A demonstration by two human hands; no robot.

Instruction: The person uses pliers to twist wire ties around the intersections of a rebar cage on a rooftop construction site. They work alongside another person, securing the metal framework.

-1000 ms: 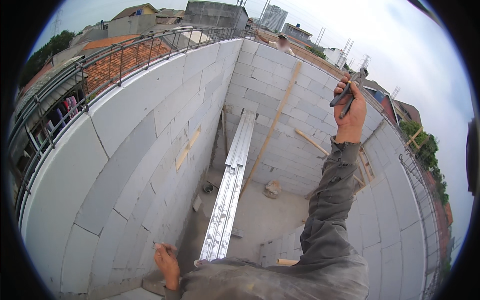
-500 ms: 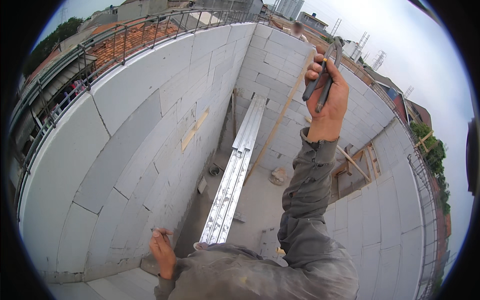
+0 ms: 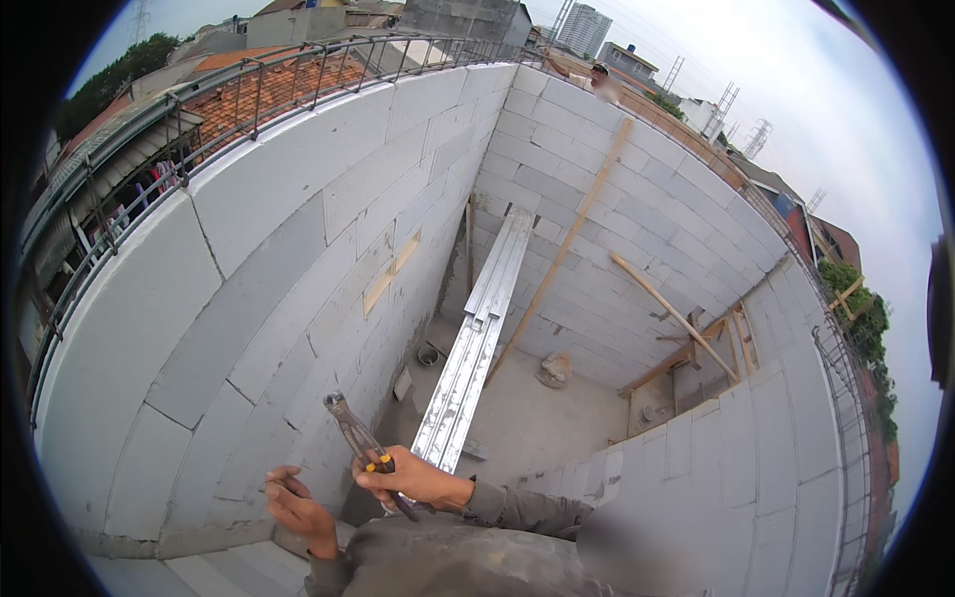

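My right hand (image 3: 428,480) is closed round the handles of a pair of pincers (image 3: 352,426), dark with small yellow marks. Their metal head points up and to the left, in front of the block wall. Just left of it, my left hand (image 3: 301,513) is raised with its fingers curled together. A thin sliver of something shows by those fingertips, too small to name. The two hands are close but apart, low in the view.
Pale block walls (image 3: 398,169) enclose a deep space. Long shiny metal channels (image 3: 468,368) slope through it beside a leaning wooden pole (image 3: 567,249). Steel reinforcing bars (image 3: 179,134) run along the wall tops. Another person (image 3: 603,88) is behind the far wall. A sack-like lump (image 3: 555,370) lies on the floor.
My right hand has come down from high on the right to beside my left hand, bringing the pincers, now turned head up-left. My left hand has shifted slightly left and down.
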